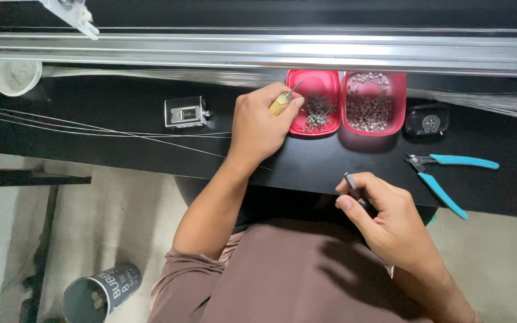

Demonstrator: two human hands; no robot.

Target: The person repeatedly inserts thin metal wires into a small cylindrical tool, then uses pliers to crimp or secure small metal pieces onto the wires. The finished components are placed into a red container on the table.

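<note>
Wooden-handled pick (282, 103) looks light and stiff; left hand (261, 127) pinches its handle, right hand (390, 218) grips a dark tool (354, 188).

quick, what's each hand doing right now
left hand: closed on a yellow-handled tool
right hand: closed on a small dark tool

Left hand (258, 128) at frame centre grips a yellow-handled pick (282, 103), metal tip just at the edge of the left pink tray (324, 81), which holds small metal parts. Right pink tray (397, 84) touches it on the right, fuller of the same parts. Right hand (387, 218), lower right of centre, pinches a small dark tool (354, 186) over the black table (306, 161) edge. Blue-handled cutters (444, 173) lie at right. Small silver counter (185, 112) left of the left hand; thin wires (91, 128) run across the table.
</note>
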